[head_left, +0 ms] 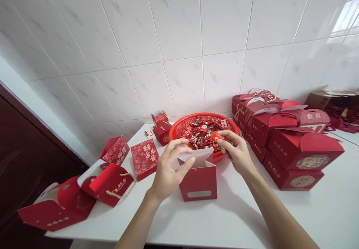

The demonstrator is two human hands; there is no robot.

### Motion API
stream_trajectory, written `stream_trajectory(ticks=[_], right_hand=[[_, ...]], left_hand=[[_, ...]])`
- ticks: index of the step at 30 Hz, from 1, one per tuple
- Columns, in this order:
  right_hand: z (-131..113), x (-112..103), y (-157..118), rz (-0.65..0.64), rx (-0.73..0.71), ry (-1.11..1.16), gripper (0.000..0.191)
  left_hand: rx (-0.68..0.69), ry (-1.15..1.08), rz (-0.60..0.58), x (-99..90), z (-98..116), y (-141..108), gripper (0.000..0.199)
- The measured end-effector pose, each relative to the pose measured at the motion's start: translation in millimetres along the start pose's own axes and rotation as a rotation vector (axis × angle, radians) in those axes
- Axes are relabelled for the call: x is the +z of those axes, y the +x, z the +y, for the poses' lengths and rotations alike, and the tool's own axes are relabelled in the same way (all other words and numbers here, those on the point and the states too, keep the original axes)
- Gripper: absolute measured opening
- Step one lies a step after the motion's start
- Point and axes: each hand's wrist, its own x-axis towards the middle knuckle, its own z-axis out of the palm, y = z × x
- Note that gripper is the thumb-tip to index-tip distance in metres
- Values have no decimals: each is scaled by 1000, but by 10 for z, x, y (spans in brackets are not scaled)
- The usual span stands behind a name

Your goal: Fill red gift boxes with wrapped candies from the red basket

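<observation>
A red paper gift box [199, 183] with an open top and a slot in its front stands upright on the table before me. My left hand [172, 166] is at its upper left edge, fingers curled and thumb along the pale inner flap. Above and to the right of the opening, my right hand [235, 150] pinches an orange-red wrapped candy [215, 136] between thumb and fingers. Behind the box sits a red plastic basket [175, 126] holding many dark red wrapped candies [200, 129]. The inside bottom of the box is hidden from me.
Red gift boxes [291, 148] are stacked on the right along the tiled wall. More red boxes [70, 200] lie at the left, one with a rope handle [127, 189]. A flat red box [145, 159] lies nearer the middle. A brown carton [319, 100] is at far right.
</observation>
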Motion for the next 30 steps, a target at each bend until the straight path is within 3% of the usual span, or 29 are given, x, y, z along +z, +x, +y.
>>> stream_trajectory(ticks=[4, 9, 13, 20, 23, 27, 30], right_hand=[[-93, 53, -52, 16, -96, -47, 25], [-231, 207, -174, -69, -259, -244, 21], [-276, 280, -219, -134, -223, -279, 21], [-350, 368, -148, -95, -216, 135, 38], [-340, 480, -182, -88, -194, 87, 26], [-321, 569, -230, -200, -196, -5, 22], [-330, 553, -235, -171, -201, -37, 20]], left_hand=[[-130, -73, -58, -27, -31, -104, 14], [-281, -234, -183, -14, -14, -124, 47], [-342, -291, -171, 17, -42, -131, 50], [-403, -367, -164, 114, -119, -176, 56], [-396, -398, -157, 154, -119, -184, 54], [-397, -434, -153, 179, -113, -192, 54], [-407, -432, -138, 178, -105, -196, 53]])
